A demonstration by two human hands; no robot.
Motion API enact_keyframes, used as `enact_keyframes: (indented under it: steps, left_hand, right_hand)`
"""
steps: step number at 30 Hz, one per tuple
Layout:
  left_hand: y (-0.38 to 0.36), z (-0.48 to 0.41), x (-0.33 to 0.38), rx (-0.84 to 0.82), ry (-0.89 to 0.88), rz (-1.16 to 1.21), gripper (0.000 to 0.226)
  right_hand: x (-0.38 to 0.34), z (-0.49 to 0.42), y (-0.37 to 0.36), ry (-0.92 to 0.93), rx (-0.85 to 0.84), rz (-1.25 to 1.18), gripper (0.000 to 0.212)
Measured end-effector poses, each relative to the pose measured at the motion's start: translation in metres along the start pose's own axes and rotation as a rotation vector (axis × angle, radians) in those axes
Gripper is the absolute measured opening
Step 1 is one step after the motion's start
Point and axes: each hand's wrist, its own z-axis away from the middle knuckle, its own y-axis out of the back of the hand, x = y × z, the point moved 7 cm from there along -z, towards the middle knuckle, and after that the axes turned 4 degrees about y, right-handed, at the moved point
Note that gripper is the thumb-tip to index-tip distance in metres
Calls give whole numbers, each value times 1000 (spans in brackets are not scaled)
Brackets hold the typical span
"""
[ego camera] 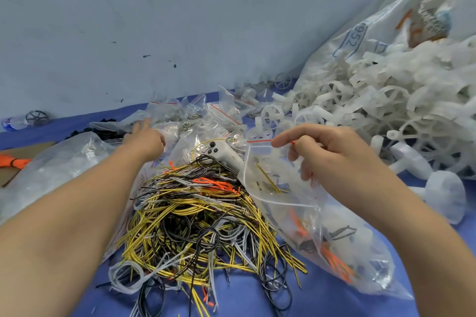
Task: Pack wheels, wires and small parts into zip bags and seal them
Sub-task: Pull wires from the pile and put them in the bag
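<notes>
- Head view: I see my right hand [332, 154] pinching the red-striped top edge of a zip bag [316, 234]. Thumb and first finger nip the strip, so the bag hangs down and toward me from the hand, with its mouth kept up.
- The bag already has things in it — orange bits, a yellow wire and some clear parts sit low inside, below my wrist. I think it is held up like this so nothing spills and more can go in.
- My left hand [145, 137] reaches far forward, away from me. Its fingers look stretched out over a heap of small filled bags [195, 116]. It is blurry, so I cannot tell if it touches one.
- Between my two arms lies the big pile of wires [195, 219] — yellow, black, white and orange.
- A white controller [221, 153] rests on the far end of that pile, just left of the right hand.
- Past the right hand is a big heap of white wheels [381, 110], spilling from a sack [401, 15].
- My guess: the bag is not sealed yet.
</notes>
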Motion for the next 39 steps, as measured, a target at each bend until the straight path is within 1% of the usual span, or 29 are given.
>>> enact_keyframes:
  steps: [2, 5, 10, 13, 16, 21, 24, 29, 33, 35, 36, 39]
  left_hand:
    - [-12, -9, 0, -57, -23, -87, 40]
    - [-25, -17, -2, -103, -28, -97, 46]
    - [-28, -20, -11, -115, -44, -125, 40]
    - [-22, -15, -13, -65, 6, -51, 43]
    - [-4, -9, -8, 45, 4, 43, 50]
    - [61, 11, 4, 356, -47, 409, 50]
    - [103, 37, 10, 494, -65, 692, 49]
    - [170, 99, 13, 660, -124, 1109, 51]
    - [197, 158, 17, 759, -163, 1524, 51]
    - [191, 177, 28, 735, -136, 1668, 51]
    - [182, 181, 37, 675, -109, 1704, 52]
    - [138, 185, 73, 374, -16, 1663, 56]
  right_hand:
    - [3, -4, -4, -10, -1, -21, 41]
    - [4, -6, -9, -3, -3, -24, 41]
    - [4, -6, -11, 5, -1, -24, 40]
    - [4, -7, -10, 2, 8, -22, 41]
    - [4, -8, -11, 0, 7, -12, 41]
    - [0, -6, -14, -1, 1, 8, 40]
    - [-4, -3, -14, -3, 7, 29, 40]
    - [-14, 3, -19, 28, -11, 114, 38]
    - [-21, 9, -22, 26, -14, 133, 33]
    - [-24, 11, -26, 26, -29, 152, 31]
    - [-24, 12, -29, 23, -40, 164, 30]
    - [-22, 15, -38, 3, -89, 209, 31]
